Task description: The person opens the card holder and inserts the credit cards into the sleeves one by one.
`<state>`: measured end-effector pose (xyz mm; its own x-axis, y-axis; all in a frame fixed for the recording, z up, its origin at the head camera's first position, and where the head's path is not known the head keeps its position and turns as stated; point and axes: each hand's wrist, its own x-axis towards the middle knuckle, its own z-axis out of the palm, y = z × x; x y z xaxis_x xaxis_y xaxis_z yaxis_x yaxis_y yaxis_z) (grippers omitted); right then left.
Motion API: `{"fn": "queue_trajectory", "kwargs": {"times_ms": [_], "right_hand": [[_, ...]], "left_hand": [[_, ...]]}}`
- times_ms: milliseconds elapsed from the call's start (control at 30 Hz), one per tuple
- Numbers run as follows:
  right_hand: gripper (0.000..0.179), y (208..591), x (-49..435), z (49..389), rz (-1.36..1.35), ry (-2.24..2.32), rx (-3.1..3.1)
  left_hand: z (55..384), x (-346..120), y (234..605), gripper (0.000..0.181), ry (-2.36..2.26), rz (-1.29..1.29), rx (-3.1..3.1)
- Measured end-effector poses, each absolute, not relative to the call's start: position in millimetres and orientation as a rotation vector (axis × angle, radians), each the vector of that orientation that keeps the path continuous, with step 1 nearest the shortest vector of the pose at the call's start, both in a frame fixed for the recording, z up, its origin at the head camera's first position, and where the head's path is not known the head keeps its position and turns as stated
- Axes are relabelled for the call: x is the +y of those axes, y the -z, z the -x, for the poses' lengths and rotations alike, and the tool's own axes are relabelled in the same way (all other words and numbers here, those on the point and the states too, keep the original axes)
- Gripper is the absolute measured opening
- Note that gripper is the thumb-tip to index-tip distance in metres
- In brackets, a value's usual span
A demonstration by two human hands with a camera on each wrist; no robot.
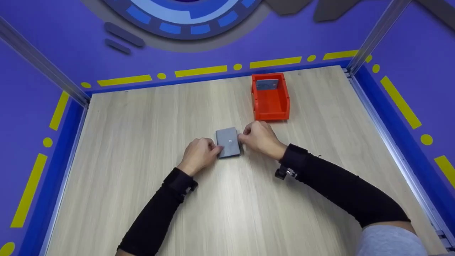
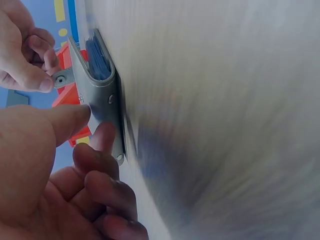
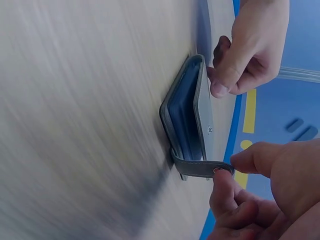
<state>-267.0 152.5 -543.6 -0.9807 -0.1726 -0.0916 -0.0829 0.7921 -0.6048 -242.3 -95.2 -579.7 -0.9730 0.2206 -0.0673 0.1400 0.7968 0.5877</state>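
A grey card wallet (image 1: 227, 143) lies on the table between the two hands, its cover slightly raised over dark blue card sleeves (image 3: 184, 107). Its short strap (image 3: 197, 168) with a metal snap sticks out from the side facing the right hand. My right hand (image 1: 262, 139) pinches the strap's end between thumb and index finger. On the opposite side, my left hand (image 1: 199, 155) holds the wallet by its folded spine, thumb on the cover's edge and index fingertip against the spine. The other left fingers are loosely bent.
Behind the right hand stands an orange-red open bin (image 1: 272, 116), with a grey-blue card (image 1: 266, 84) leaning on its back wall. Blue-purple panels (image 1: 199, 58) with yellow marks border the wooden table (image 1: 142, 121) at the back and sides.
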Motion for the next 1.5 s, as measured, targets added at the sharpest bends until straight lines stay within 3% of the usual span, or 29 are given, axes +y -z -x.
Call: {"fn": "queue_trajectory", "kwargs": {"times_ms": [700,1500], "right_hand": [[0.014,537,142,273,0.256,0.873,2.808],[0.015,551,107,274,0.483,0.558,2.899]], "left_hand": [[245,-89,578,0.039,-0.848,-0.272,2.83],[245,-89,578,0.04,-0.862,-0.327,2.847]]}}
